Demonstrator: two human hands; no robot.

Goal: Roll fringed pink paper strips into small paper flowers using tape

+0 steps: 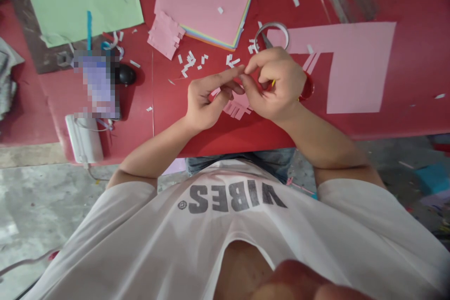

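Observation:
My left hand point(211, 98) is closed with thumb and fingers on a small pink paper piece point(239, 107), whose lower edge is cut into tabs. Its index finger is stretched out and meets the fingertips of my right hand point(276, 82). The thumb and index finger of that right hand are pinched together; anything between them is too small to make out. Tucked in the right palm is a pair of scissors with a red handle point(308, 87), the grey blade poking out beyond the knuckles. A roll of tape point(286, 33) lies just past the right hand.
Small white scraps point(190, 62) are scattered on the red table point(168, 117). Beyond them lie a stack of coloured paper point(207, 0) and a notched pink piece point(165, 35). A cut pink sheet point(362, 70) is at right, a green sheet point(80, 0) and white power bank-like block point(84, 138) at left.

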